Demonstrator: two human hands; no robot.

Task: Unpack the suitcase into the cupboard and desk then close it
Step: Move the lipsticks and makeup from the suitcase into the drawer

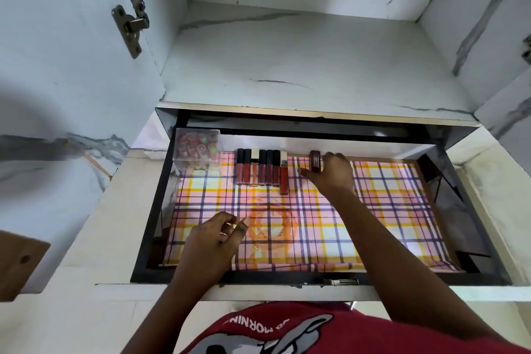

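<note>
The right hand (333, 174) reaches to the far wall of the open drawer (149, 210), its grip narrow, fingers curled round a small dark red bottle (315, 160) that stands upright against the back edge; the left hand (214, 234) hovers low over the near left part of the lining, fingers loosely bent, its grip holding nothing. Just left of the bottle a row of lip gloss tubes (260, 171) lies side by side, caps towards the back wall, the rightmost tube longer than the rest; further left, in the back left corner, a clear box (196, 149) holds small reddish items, too blurred to name. The drawer floor carries a pink, yellow and purple checked liner (373, 210), bare across its right half and near edge; above it sits a white marbled cupboard shelf (301, 66), a door hinge (130, 29) on the left.
</note>
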